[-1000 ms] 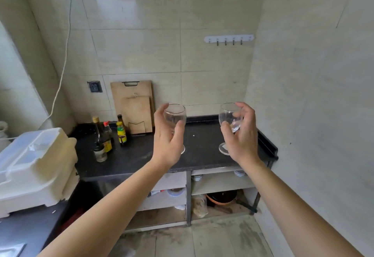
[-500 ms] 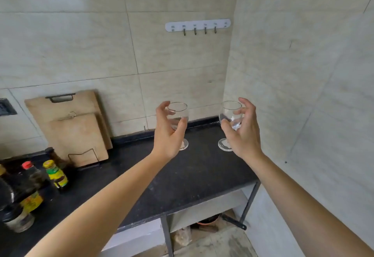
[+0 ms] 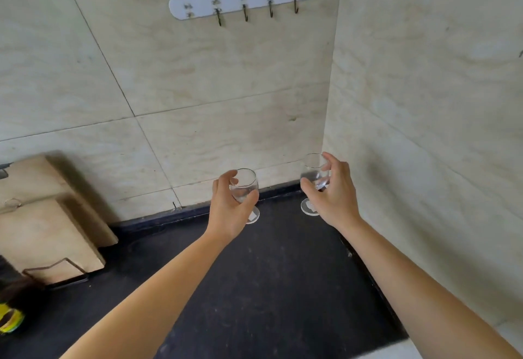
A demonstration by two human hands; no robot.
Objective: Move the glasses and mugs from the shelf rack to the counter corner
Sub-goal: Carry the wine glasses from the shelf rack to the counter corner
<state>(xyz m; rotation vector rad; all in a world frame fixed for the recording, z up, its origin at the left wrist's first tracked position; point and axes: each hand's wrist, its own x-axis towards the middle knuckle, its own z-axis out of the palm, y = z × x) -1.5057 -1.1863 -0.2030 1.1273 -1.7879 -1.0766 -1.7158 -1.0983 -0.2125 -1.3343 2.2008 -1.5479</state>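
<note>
Beige tiled walls (image 3: pixel 226 89) meet at the black desk's (image 3: pixel 283 288) far right corner. Left grip (image 3: pixel 229 211) curls round the bowl of a stemmed glass (image 3: pixel 245 186); right grip (image 3: pixel 335 197) curls round a second glass (image 3: pixel 313 170). Both stand upright near the back edge, the second nearest the corner. Whether their bases touch the desk is unclear.
</note>
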